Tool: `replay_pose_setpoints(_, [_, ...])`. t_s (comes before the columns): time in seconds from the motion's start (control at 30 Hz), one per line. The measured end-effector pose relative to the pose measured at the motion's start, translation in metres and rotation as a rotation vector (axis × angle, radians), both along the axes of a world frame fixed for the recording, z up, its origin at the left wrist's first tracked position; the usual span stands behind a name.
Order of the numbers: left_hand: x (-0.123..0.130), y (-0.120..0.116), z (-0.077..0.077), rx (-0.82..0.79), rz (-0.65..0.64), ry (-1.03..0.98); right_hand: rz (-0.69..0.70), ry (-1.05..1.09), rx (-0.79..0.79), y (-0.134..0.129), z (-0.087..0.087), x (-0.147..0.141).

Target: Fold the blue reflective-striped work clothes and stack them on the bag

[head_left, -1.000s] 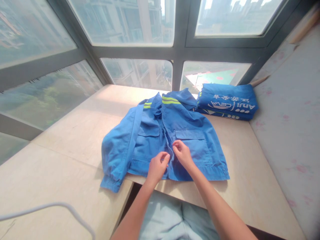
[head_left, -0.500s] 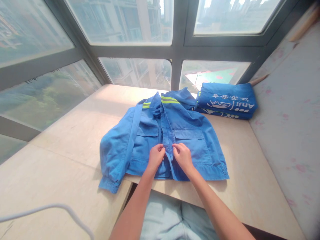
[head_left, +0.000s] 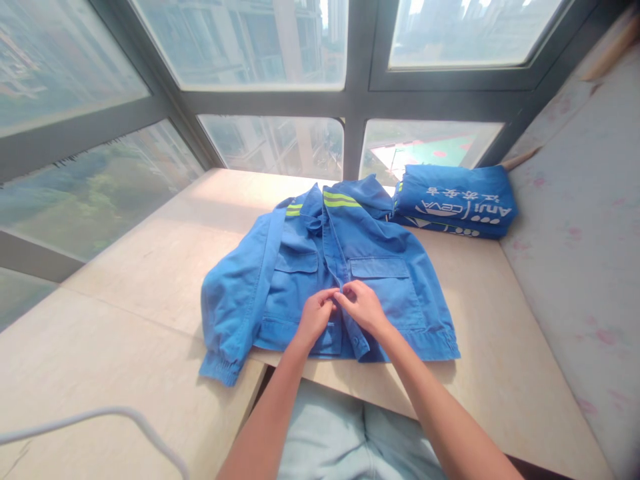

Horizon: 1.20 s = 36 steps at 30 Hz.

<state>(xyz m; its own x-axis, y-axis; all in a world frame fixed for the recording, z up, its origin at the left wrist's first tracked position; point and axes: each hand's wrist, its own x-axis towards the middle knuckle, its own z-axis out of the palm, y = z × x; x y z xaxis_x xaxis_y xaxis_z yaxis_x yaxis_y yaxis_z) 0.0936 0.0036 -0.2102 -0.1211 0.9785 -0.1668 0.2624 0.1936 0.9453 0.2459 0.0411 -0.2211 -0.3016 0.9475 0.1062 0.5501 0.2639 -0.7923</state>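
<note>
A blue work jacket with yellow-green stripes lies front side up, collar toward the window. My left hand pinches the jacket's front edge at the middle, low on the chest. Right beside it, fingertips almost touching, my right hand is closed on the front placket. Below my right hand the placket's lower corner is turned outward and a round button shows on it. The sleeve on the left lies over the jacket's side with its elastic cuff near the table edge. What exactly sits between my fingertips is hidden.
Folded blue garments with white printing are stacked at the back right against the patterned wall. A white cable curves over the pale tabletop at the lower left. Windows rise behind the table.
My hands have come together at the front opening; the right one has shifted slightly. The placket's lower corner has turned outward, so the button now shows.
</note>
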Motion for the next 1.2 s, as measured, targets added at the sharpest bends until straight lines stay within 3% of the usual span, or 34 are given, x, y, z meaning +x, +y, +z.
replay_pose_setpoints(0.17, [-0.009, 0.008, 0.009, 0.197, -0.002, 0.460, -0.077, 0.002, -0.068, -0.002, -0.007, -0.004])
replay_pose_setpoints(0.43, [-0.006, 0.022, 0.008, 0.091, -0.159, 0.817, -0.199, 0.088, -0.083, -0.009, -0.009, -0.009])
replay_pose_setpoints(0.6, [-0.007, 0.027, 0.009, 0.006, -0.169, 0.783, -0.263, -0.003, -0.079, -0.009, -0.008, -0.016])
replay_pose_setpoints(0.87, [-0.007, 0.031, 0.007, -0.036, -0.119, 0.758, -0.200, -0.072, -0.024, -0.012, -0.010, -0.019])
replay_pose_setpoints(1.2, [-0.010, 0.026, -0.001, 0.015, -0.048, 0.650, -0.278, -0.230, 0.085, -0.013, -0.014, -0.029])
